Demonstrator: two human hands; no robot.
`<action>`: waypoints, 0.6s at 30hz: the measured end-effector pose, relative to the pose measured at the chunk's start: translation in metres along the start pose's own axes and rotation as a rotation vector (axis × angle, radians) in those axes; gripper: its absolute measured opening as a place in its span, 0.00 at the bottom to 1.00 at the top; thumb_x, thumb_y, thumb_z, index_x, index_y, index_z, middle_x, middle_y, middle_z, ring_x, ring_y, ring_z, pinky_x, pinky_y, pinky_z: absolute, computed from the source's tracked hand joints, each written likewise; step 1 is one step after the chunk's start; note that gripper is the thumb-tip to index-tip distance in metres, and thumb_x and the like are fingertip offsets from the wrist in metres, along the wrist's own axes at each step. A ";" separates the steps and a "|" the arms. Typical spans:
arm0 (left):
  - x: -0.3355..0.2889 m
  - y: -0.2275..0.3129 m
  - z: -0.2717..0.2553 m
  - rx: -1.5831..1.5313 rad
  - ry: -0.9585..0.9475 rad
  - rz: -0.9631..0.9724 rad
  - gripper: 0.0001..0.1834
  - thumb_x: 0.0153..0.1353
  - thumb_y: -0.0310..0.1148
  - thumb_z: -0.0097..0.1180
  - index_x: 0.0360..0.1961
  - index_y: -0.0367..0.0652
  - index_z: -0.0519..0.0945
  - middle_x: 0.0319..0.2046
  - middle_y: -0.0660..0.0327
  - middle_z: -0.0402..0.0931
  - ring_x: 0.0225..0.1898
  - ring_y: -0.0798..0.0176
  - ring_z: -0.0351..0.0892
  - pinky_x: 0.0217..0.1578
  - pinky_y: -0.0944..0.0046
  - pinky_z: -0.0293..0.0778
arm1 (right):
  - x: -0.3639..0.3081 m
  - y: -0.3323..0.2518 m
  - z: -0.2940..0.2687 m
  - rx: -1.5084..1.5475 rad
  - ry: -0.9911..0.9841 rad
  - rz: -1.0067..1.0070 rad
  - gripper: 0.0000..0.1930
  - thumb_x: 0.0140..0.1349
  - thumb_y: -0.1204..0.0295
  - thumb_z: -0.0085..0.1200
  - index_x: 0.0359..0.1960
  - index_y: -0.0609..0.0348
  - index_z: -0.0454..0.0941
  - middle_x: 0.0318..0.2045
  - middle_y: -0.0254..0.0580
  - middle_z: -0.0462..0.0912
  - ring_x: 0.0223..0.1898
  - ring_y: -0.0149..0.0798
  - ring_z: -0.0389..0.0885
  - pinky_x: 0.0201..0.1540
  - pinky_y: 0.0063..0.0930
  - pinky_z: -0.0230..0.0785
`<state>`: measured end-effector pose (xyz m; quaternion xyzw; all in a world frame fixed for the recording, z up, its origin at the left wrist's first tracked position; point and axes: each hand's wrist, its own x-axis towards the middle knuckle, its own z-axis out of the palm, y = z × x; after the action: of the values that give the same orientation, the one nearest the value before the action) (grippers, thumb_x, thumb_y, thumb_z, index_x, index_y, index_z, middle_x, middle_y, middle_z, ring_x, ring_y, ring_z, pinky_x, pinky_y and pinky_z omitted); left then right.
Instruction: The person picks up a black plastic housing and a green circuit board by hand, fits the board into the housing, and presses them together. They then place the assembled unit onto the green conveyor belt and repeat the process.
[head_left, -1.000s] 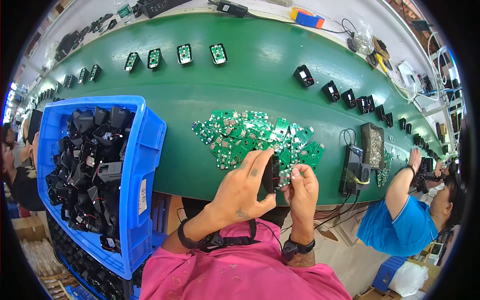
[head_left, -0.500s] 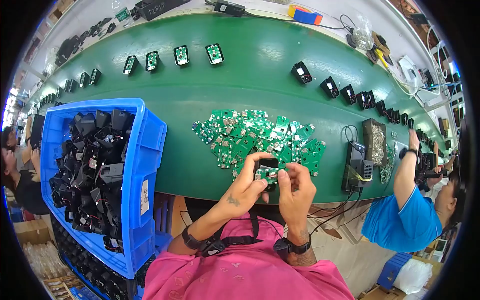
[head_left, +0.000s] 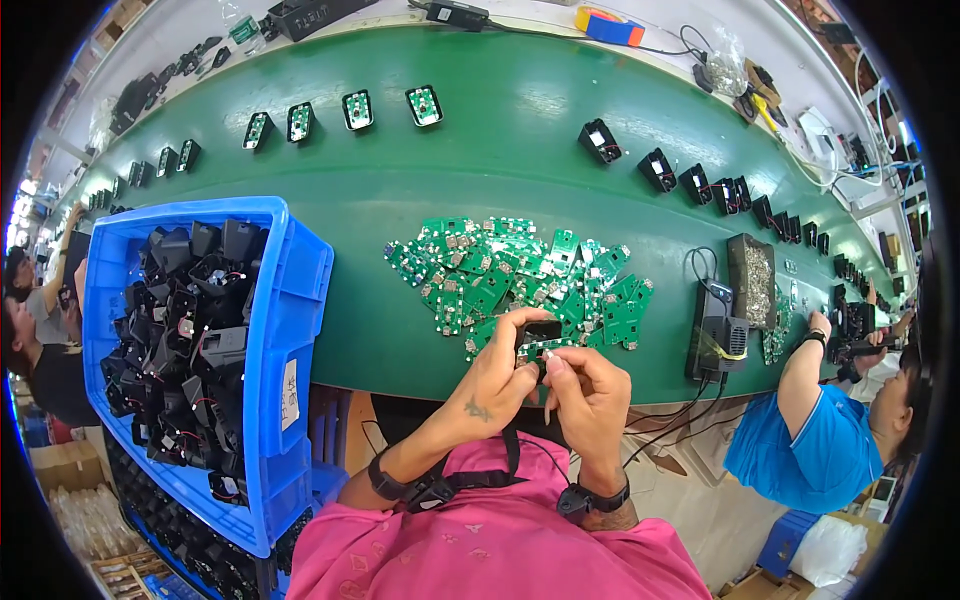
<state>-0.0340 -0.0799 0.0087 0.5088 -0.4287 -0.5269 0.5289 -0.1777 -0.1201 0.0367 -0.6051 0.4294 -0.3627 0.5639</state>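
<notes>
My left hand is closed around a small black plastic housing, held above the near edge of the green table. A green circuit board lies at the housing's near side, between my two hands. With thumb and fingers pinched together, my right hand grips the board's right part; the fingertips cover some of it. Just beyond both hands spreads a pile of loose green circuit boards.
A blue crate full of black housings stands left. Housings with boards line the far left; open housings line the far right. A black power unit and a parts tray sit right, near a co-worker in blue.
My right fingers have come in closer to the left hand and over the board. The far rows of housings have shifted slightly left. The co-worker's raised hand has lowered toward the table.
</notes>
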 end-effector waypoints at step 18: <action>-0.006 0.022 -0.010 0.396 -0.034 0.174 0.30 0.55 0.19 0.46 0.62 0.34 0.61 0.58 0.43 0.63 0.64 0.41 0.64 0.63 0.51 0.63 | 0.016 -0.011 -0.020 -0.482 -0.207 -0.316 0.03 0.58 0.80 0.60 0.33 0.64 0.81 0.24 0.45 0.80 0.23 0.45 0.79 0.25 0.34 0.69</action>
<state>-0.0222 -0.0752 0.0296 0.5551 -0.5750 -0.3930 0.4547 -0.1893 -0.1421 0.0487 -0.8144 0.3439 -0.2702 0.3815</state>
